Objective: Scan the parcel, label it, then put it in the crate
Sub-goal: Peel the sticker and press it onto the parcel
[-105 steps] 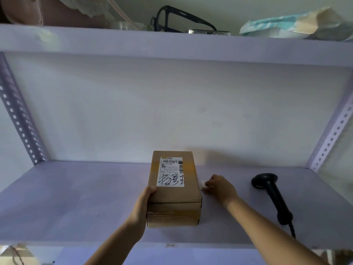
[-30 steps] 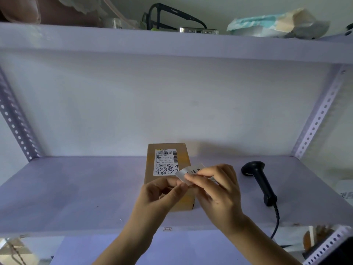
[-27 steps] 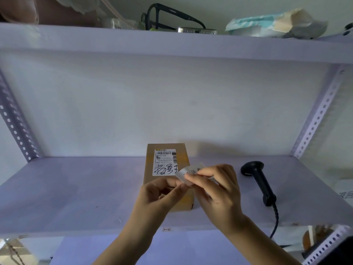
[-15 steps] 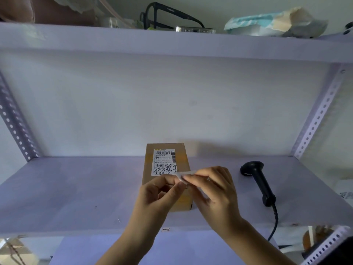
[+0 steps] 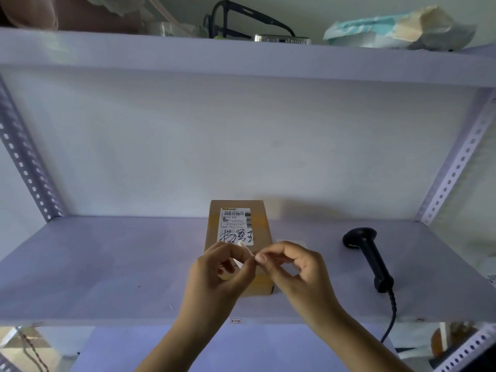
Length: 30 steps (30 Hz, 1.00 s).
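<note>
A brown cardboard parcel (image 5: 261, 226) lies on the white shelf (image 5: 107, 264), its top bearing a printed shipping slip with black handwriting. Both hands hover just above the parcel's near end. My left hand (image 5: 217, 277) and my right hand (image 5: 292, 267) pinch a small white label (image 5: 245, 251) between thumbs and fingertips, the label tilted edge-on. A black barcode scanner (image 5: 367, 256) lies on the shelf to the right, its cable hanging over the front edge. No crate is in view.
An upper shelf (image 5: 241, 57) carries black glasses (image 5: 241, 20), a phone and a plastic packet (image 5: 397, 28). Perforated metal uprights (image 5: 24, 162) stand at both sides. A small white piece lies on the shelf right of the parcel.
My right hand picked the label up from beside the parcel and my left hand let go of the parcel to join it. The label has since turned from flat to edge-on between the fingers.
</note>
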Each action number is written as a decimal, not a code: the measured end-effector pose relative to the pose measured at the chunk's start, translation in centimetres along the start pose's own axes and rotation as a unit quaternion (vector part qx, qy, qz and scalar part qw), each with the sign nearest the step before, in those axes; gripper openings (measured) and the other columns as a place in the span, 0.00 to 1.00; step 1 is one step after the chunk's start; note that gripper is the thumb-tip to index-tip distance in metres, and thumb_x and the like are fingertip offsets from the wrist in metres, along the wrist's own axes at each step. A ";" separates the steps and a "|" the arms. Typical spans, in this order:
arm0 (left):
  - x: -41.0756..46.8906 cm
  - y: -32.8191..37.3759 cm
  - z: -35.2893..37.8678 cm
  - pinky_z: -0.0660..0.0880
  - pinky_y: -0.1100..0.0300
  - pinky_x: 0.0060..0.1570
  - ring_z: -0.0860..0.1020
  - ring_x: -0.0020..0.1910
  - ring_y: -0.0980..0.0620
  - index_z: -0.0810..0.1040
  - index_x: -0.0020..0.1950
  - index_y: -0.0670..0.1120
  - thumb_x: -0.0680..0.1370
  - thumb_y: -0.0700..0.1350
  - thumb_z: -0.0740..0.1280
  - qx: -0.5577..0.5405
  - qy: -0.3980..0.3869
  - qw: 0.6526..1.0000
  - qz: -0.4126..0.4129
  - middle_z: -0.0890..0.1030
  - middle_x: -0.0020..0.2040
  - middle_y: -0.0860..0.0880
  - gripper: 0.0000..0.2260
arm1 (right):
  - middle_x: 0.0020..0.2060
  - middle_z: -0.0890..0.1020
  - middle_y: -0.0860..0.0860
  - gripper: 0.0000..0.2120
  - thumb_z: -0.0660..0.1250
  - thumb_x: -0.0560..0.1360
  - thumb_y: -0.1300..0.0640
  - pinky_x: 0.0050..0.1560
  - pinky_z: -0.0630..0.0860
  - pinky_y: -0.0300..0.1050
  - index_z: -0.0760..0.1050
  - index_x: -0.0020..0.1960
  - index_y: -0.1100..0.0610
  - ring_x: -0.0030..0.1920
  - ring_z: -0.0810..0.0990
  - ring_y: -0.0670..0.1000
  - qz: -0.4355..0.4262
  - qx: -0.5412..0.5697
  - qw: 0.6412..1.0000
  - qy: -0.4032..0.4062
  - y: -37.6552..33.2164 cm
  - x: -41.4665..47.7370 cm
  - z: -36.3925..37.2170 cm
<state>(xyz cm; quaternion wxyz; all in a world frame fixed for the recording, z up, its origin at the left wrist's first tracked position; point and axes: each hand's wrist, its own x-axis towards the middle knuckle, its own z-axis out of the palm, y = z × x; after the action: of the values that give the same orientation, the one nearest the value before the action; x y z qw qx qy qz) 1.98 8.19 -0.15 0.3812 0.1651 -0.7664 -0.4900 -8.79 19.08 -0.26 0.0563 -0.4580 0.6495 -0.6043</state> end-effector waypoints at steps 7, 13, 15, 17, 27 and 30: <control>0.1 -0.4 -0.7 0.65 0.73 0.30 0.69 0.27 0.61 0.79 0.33 0.47 0.64 0.55 0.68 -0.037 -0.017 0.999 -0.023 0.76 0.30 0.57 0.11 | 0.32 0.85 0.46 0.05 0.71 0.72 0.58 0.41 0.75 0.31 0.83 0.39 0.53 0.37 0.81 0.42 0.078 0.092 0.993 -0.013 -0.2 0.6 0.6; 0.5 -1.6 -3.8 0.63 0.69 0.31 0.67 0.32 0.55 0.78 0.34 0.45 0.65 0.47 0.69 -0.061 -0.099 0.987 -0.113 0.73 0.31 0.52 0.05 | 0.27 0.80 0.49 0.07 0.68 0.73 0.60 0.41 0.74 0.37 0.80 0.37 0.58 0.31 0.77 0.45 0.155 0.157 0.975 0.040 0.5 1.7 0.5; 0.9 -2.0 -5.6 0.64 0.65 0.35 0.67 0.33 0.55 0.77 0.33 0.46 0.61 0.52 0.68 -0.062 -0.110 0.983 -0.135 0.73 0.31 0.51 0.10 | 0.26 0.79 0.50 0.08 0.68 0.74 0.60 0.42 0.74 0.41 0.80 0.37 0.57 0.30 0.77 0.46 0.178 0.177 0.965 0.073 1.1 2.0 0.5; 1.4 -2.7 -7.2 0.63 0.60 0.37 0.67 0.34 0.55 0.77 0.33 0.46 0.59 0.54 0.67 -0.051 -0.085 0.984 -0.150 0.72 0.32 0.49 0.13 | 0.26 0.78 0.51 0.07 0.68 0.74 0.60 0.41 0.73 0.44 0.80 0.37 0.58 0.29 0.76 0.46 0.190 0.199 0.954 0.118 1.5 2.2 0.6; 2.6 -12.4 -11.8 0.71 0.55 0.45 0.80 0.46 0.45 0.77 0.41 0.42 0.74 0.44 0.68 -0.034 0.025 0.956 -0.291 0.85 0.42 0.46 0.06 | 0.25 0.78 0.51 0.07 0.68 0.74 0.58 0.39 0.74 0.45 0.81 0.39 0.57 0.28 0.74 0.48 0.204 0.198 0.933 0.220 3.2 2.1 0.2; 2.5 -15.5 -12.1 0.72 0.57 0.40 0.79 0.41 0.45 0.76 0.43 0.41 0.79 0.38 0.62 -0.002 0.015 0.937 -0.349 0.84 0.47 0.42 0.07 | 0.24 0.78 0.50 0.06 0.68 0.75 0.59 0.38 0.74 0.44 0.81 0.39 0.56 0.28 0.73 0.48 0.197 0.185 0.938 0.216 3.2 1.7 0.3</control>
<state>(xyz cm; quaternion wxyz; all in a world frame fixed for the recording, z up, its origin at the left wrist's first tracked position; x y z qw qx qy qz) 7.46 -8.14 -9.88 0.1980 0.4285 -0.6540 -0.5912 -11.30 17.27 -2.14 0.1163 -0.1602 0.6000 -0.7751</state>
